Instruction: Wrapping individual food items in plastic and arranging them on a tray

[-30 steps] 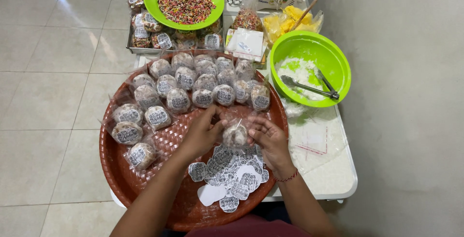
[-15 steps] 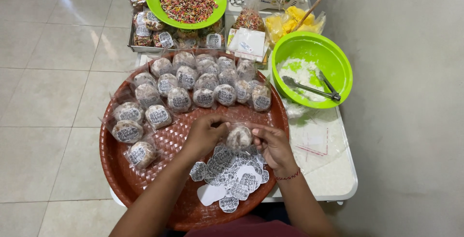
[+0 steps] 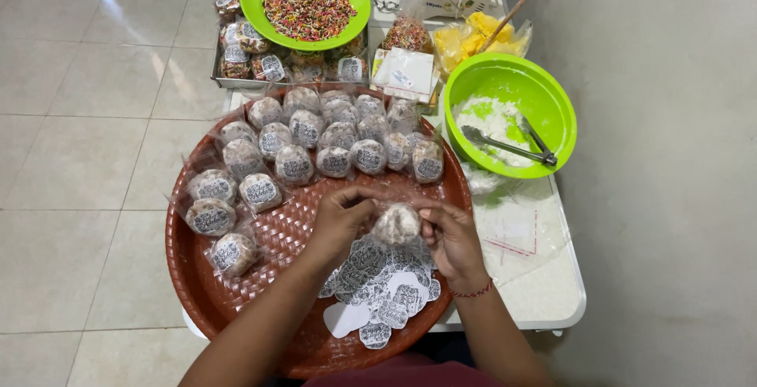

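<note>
Both hands closed on one wrapped ball (image 3: pixel 397 224), held just above the round red woven tray (image 3: pixel 236 300), right of its centre. Left hand (image 3: pixel 341 217) pinching the clear wrapper at the ball's left side; right hand (image 3: pixel 451 237) pinching it at the right side, fingers curled under. Ball squarely between the two, neither hand nearer; roundish, so no clear long axis, only the wrapper stretched left to right from hand to hand.

Directly below the ball, toward the near rim of the tray, a loose heap of white printed stickers (image 3: pixel 378 284), touching or overlapping one another. Beyond the hands, toward the tray's far rim, rows of already wrapped and stickered balls (image 3: pixel 335 138), packed close; a few more (image 3: pixel 229 198) scattered over the tray's left half. Bare weave between hands and those left-hand balls, and again along the near left rim.

Right of the tray, on the white bench (image 3: pixel 544 292), a green bowl with white powder and tongs (image 3: pixel 509 123). Past the far rim, a green bowl of coloured sprinkles (image 3: pixel 306 2).
</note>
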